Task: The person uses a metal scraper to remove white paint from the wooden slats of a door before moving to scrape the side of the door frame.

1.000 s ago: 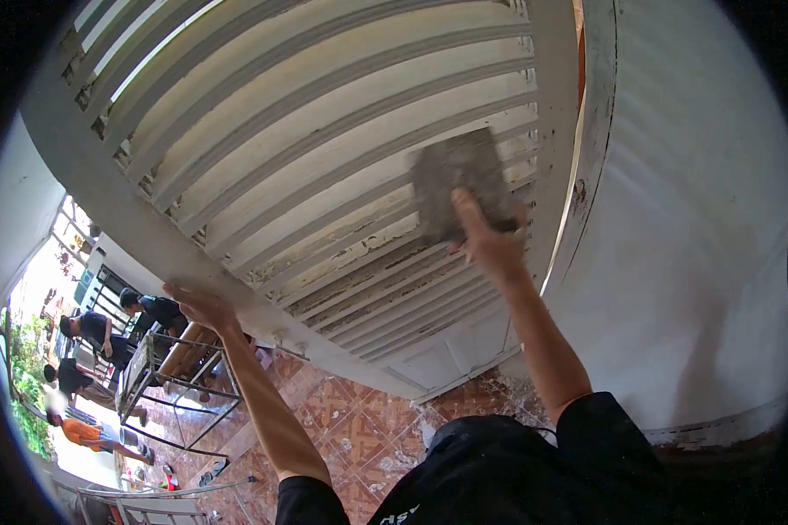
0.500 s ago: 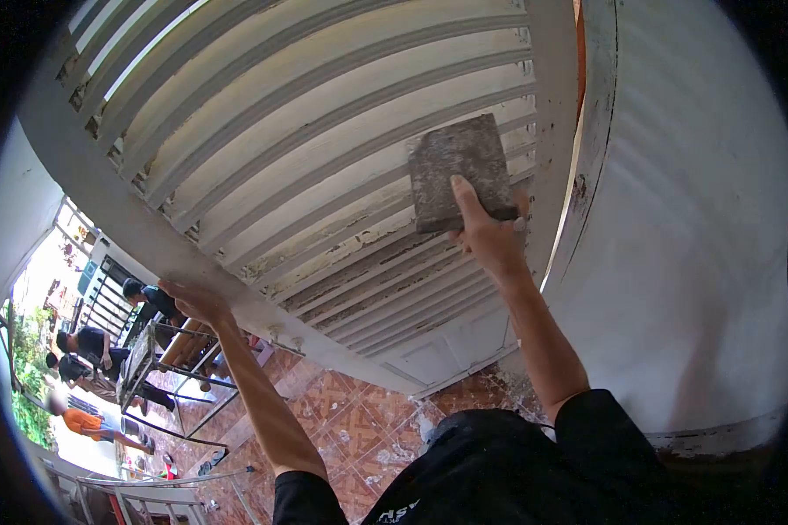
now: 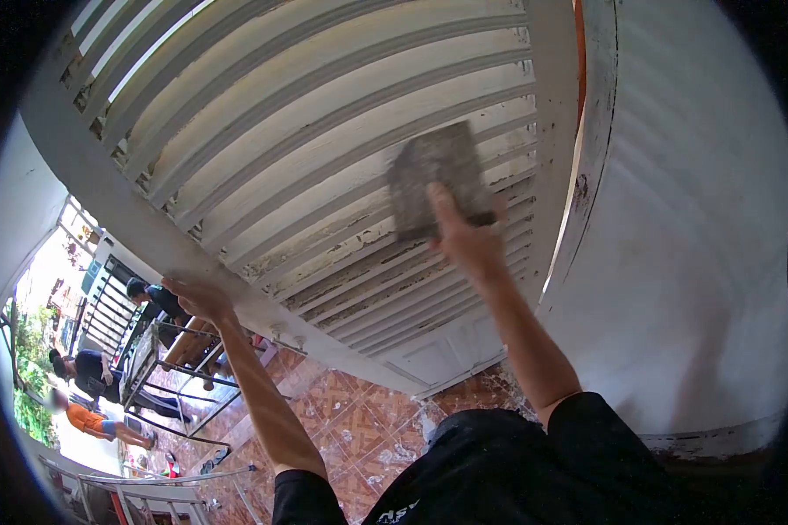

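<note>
A white louvred door (image 3: 306,131) with flaking paint on its lower slats fills the view. My right hand (image 3: 464,241) presses a grey, rough sanding sheet (image 3: 433,175) flat against the slats near the door's right stile. My left hand (image 3: 197,297) grips the door's left edge, fingers curled round the frame. Both arms reach up out of black sleeves.
A white wall (image 3: 692,262) stands right of the door. Below lies a patterned red tile floor (image 3: 359,429) with paint chips. At the lower left stands a metal frame table (image 3: 162,367), and several people (image 3: 87,367) crouch outside by a railing.
My right hand has slid the sanding sheet left and slightly down along the slats. The left hand stays on the door edge. The people outside have shifted.
</note>
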Motion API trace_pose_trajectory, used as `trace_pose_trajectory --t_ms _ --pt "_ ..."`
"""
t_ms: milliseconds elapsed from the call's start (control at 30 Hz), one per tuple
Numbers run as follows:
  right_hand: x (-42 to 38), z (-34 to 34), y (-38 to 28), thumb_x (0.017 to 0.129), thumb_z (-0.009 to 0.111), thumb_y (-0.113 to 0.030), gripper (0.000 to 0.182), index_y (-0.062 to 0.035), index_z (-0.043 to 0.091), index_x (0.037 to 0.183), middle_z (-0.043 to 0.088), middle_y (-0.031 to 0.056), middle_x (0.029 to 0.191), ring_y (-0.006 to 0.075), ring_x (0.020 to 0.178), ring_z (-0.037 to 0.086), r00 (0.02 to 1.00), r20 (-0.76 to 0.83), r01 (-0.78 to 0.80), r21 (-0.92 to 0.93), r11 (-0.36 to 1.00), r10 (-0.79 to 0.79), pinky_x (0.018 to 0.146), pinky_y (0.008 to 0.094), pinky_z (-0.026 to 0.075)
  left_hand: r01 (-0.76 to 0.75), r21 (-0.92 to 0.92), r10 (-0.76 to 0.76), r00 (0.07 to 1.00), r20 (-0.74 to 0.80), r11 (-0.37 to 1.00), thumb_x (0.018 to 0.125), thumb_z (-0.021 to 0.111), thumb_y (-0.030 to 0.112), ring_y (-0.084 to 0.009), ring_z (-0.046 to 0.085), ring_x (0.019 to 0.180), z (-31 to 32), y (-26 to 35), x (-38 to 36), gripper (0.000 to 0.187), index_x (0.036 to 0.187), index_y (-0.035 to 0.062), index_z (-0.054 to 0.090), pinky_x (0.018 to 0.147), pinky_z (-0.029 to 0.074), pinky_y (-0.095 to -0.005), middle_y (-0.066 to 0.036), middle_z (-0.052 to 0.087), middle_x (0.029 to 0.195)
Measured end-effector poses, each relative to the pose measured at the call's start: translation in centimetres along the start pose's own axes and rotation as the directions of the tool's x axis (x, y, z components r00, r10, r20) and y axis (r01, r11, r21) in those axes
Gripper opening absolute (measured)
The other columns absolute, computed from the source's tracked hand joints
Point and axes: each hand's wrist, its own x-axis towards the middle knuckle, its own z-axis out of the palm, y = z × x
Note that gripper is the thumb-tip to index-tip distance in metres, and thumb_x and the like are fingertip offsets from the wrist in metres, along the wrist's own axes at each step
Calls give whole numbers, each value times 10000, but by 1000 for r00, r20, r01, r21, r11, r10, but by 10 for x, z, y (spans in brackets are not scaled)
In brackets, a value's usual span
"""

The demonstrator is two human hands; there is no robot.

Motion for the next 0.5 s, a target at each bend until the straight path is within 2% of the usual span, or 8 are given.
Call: trace_pose_trajectory --t_ms 67,100,167,300,400,467,500 --pt "-12 15 17 729 585 -215 229 6 526 732 535 43 575 82 368 477 996 19 82 16 997 -82 285 198 363 -164 96 166 986 -8 982 834 165 485 -305 526 753 0 2 -3 649 866 -53 527 695 379 -394 -199 558 812" --pt "-12 11 11 729 585 -215 229 6 526 732 535 43 575 82 368 477 996 18 85 17 996 -85 285 198 363 -165 93 166 986 -9 982 834 165 485 -305 526 753 -2 1 -2 649 866 -53 527 695 379 -394 -199 558 812" --pt "-10 5 -4 733 581 -228 240 0 507 751 536 45 574 81 362 469 997 61 -46 65 997 42 290 197 369 -85 -15 85 996 18 996 823 165 511 -277 522 731 -3 -1 3 672 857 -51 531 688 377 -381 -175 560 799" --pt "-11 9 14 749 544 -232 243 4 521 800 549 43 588 97 376 494 999 16 -42 91 995 41 331 195 402 0 -76 3 999 36 997 815 160 532 -258 517 720 0 3 -4 687 856 -44 534 683 380 -374 -164 559 791" --pt "-14 11 16 737 576 -228 237 -9 500 785 534 47 577 81 368 470 998 -54 -22 49 999 25 296 190 369 -78 -15 78 997 19 997 815 156 533 -259 514 714 -2 -4 -2 695 860 -51 531 685 377 -377 -164 559 795" --pt "-3 -3 1 733 583 -220 248 -6 492 820 534 38 589 81 379 479 994 -12 -104 37 994 105 300 188 372 -131 17 131 991 5 991 815 153 533 -259 513 710 0 -6 3 701 862 -56 530 686 375 -380 -164 559 798" --pt "-3 0 17 746 566 -239 238 -17 503 804 539 31 600 80 377 483 980 -47 -184 148 972 193 295 184 360 -125 18 125 992 1 992 815 153 533 -259 513 710 -1 -5 1 701 862 -56 530 686 375 -380 -164 559 798"
